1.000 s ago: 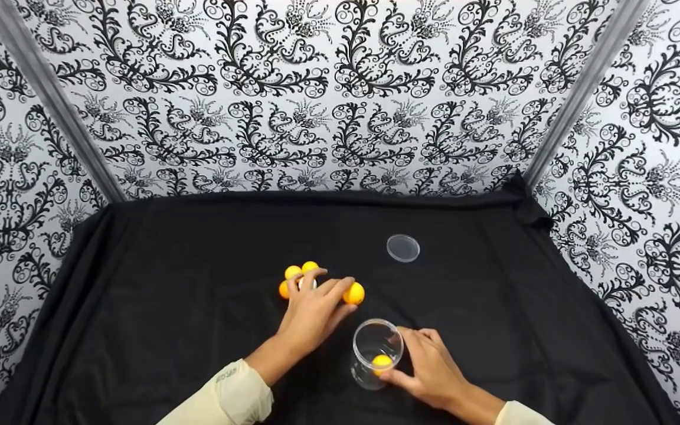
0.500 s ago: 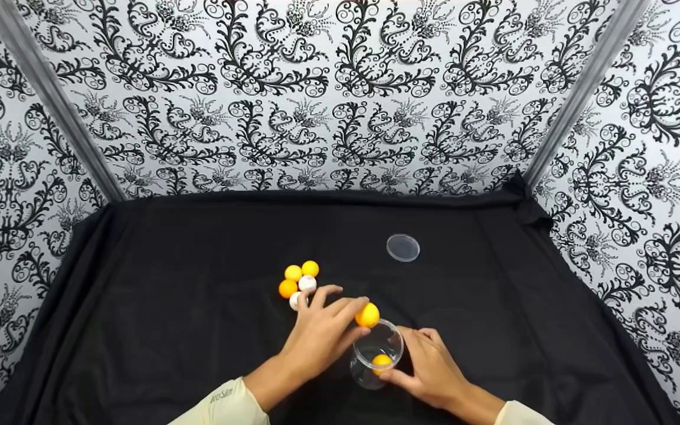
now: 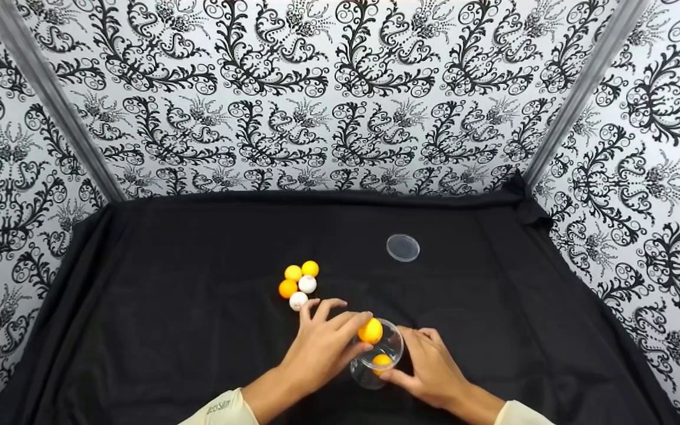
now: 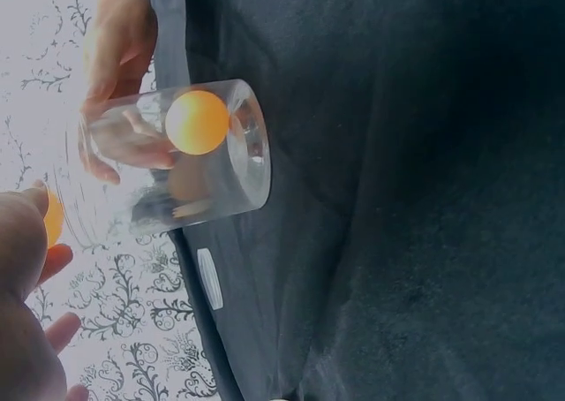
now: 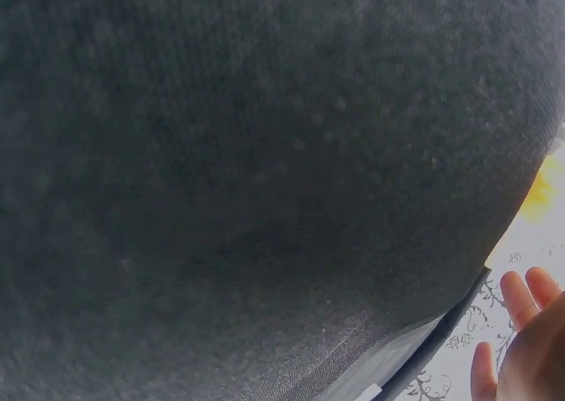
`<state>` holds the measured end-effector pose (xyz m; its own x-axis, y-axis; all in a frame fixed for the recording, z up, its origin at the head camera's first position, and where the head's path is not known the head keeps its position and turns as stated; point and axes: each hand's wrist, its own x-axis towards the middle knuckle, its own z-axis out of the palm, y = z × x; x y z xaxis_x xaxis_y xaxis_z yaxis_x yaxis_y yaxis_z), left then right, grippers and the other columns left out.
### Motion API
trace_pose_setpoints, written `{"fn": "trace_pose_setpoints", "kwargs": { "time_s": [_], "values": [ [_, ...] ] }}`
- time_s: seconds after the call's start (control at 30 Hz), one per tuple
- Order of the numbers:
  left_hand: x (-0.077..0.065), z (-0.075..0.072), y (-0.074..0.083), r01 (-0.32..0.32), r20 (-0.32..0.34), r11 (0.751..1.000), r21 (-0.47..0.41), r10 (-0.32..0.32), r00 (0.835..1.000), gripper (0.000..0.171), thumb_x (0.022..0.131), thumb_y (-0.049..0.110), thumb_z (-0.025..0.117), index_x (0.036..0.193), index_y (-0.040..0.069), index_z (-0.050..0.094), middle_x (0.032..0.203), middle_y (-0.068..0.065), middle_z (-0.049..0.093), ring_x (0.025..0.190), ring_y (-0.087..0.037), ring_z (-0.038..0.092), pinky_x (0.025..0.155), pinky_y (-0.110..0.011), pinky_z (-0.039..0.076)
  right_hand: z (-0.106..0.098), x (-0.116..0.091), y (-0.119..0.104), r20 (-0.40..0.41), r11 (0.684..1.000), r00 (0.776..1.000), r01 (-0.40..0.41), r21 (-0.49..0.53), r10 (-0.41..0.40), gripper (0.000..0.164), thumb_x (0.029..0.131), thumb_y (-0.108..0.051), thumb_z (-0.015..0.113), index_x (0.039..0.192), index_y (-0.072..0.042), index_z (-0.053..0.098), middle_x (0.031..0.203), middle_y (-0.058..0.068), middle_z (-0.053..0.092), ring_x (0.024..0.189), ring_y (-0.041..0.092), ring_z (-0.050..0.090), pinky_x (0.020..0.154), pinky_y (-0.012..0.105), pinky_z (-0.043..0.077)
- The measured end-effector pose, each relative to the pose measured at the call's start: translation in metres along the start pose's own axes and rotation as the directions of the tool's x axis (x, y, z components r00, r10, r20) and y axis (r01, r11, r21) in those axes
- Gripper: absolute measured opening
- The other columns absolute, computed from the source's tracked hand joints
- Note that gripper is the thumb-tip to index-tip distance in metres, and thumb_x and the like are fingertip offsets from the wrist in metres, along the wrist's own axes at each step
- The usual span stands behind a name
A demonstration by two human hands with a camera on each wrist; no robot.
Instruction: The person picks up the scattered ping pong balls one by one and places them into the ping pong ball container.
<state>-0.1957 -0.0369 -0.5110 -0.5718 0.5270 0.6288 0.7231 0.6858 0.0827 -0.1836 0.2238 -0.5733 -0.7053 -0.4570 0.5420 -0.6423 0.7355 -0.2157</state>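
Note:
Between thumb and fingertips my left hand [image 3: 323, 349] pinches an orange ping-pong ball [image 3: 370, 331] at the mouth of a clear plastic jar [image 3: 361, 375]. Its other fingers are spread. My right hand [image 3: 434, 369] grips the jar from the right side, thumb toward the front. Inside the jar, near the bottom, lies another orange ball [image 4: 198, 123], plain to see through the wall in the left wrist view. Beyond my left hand several loose balls sit close together, among them a white ball [image 3: 298, 301] and an orange ball [image 3: 288, 288].
A clear round lid [image 3: 403, 248] lies flat on the black cloth [image 3: 198, 330], beyond the jar. Patterned black-and-white walls [image 3: 340, 118] enclose the table at the back and sides. Cloth fills most of the right wrist view.
My left hand has carried the orange ball from near the loose balls, right and toward me, to the jar's mouth. The right hand and jar have stayed in place.

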Motion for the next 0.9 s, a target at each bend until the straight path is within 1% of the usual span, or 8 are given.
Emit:
{"fn": "trace_pose_setpoints", "kwargs": {
  "time_s": [0.3, 0.6, 0.9],
  "values": [
    [-0.0052, -0.0005, 0.0035, -0.012, 0.005, 0.999, -0.031, 0.012, 1.0, 0.046, 0.09, 0.046, 0.073, 0.13, 0.027, 0.063, 0.12, 0.013, 0.072, 0.114, -0.023, 0.061, 0.096, -0.057, 0.041, 0.0013, -0.0005, 0.0015, -0.007, 1.0, 1.0, 0.01, -0.003, -0.01, 0.077, 0.083, -0.064, 0.072, 0.137, -0.013, 0.055, 0.123, -0.007, 0.071, 0.107, 0.008, 0.068, 0.093, 0.036, 0.044],
    [-0.005, 0.0003, 0.0038, -0.012, -0.004, 1.0, -0.026, 0.011, 1.0, 0.046, 0.09, 0.047, 0.073, 0.13, 0.026, 0.064, 0.119, 0.014, 0.072, 0.112, -0.021, 0.061, 0.095, -0.056, 0.041, 0.0023, 0.0002, 0.002, -0.017, 1.0, 1.0, 0.021, 0.005, -0.021, 0.076, 0.082, -0.064, 0.072, 0.137, -0.013, 0.055, 0.126, -0.007, 0.069, 0.106, 0.009, 0.068, 0.093, 0.033, 0.042],
    [-0.0058, 0.0007, 0.0036, -0.005, -0.016, 0.999, -0.035, 0.004, 1.0, 0.047, 0.09, 0.048, 0.073, 0.131, 0.027, 0.064, 0.118, 0.013, 0.072, 0.112, -0.021, 0.061, 0.095, -0.056, 0.042, 0.0024, 0.0007, 0.0018, -0.022, 1.0, 0.999, 0.026, 0.001, -0.026, 0.074, 0.083, -0.063, 0.072, 0.136, -0.013, 0.056, 0.126, -0.006, 0.07, 0.105, 0.009, 0.069, 0.092, 0.034, 0.042]
  ]
}}
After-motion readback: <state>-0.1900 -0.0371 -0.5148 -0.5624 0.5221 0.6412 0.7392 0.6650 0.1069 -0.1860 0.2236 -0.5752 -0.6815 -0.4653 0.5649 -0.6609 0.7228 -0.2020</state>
